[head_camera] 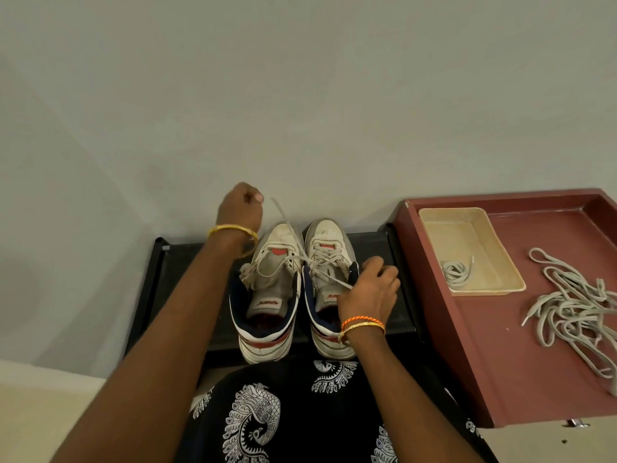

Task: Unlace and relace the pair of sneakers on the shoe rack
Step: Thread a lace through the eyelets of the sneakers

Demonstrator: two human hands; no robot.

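1. Head view is looking down at us working; nearest, at six o'clock, our black garment (300,419) with white peacock prints is filling the bottom edge.
2. We are reaching both bare forearms up from the lower edge toward the pair of sneakers (293,289), which is sitting side by side, toes toward the wall, on the black shoe rack (187,285) at the centre.
3. Our right hand (370,289), at about three o'clock of the pair, is curling its fingers and pinching one end of the lace (302,259) over the right sneaker (329,282); orange and gold bangles are circling that wrist.
4. The left sneaker (270,289) is lying with its tongue exposed and its lacing loosened, while the right sneaker is showing criss-crossed lacing.
5. Our left hand (240,208), at eleven o'clock of the pair and beyond the toes, is closing its fingers on the other end of the lace, which is running taut and slanting down to the eyelets; a gold bangle is hanging on that wrist.
6. At three o'clock, a maroon tray (467,329) is holding a loose heap of spare laces (574,312) and a beige tray (430,215) with one coiled lace (455,270).
7. Farthest, at twelve o'clock, a plain grey wall (300,95) is rising behind the rack.
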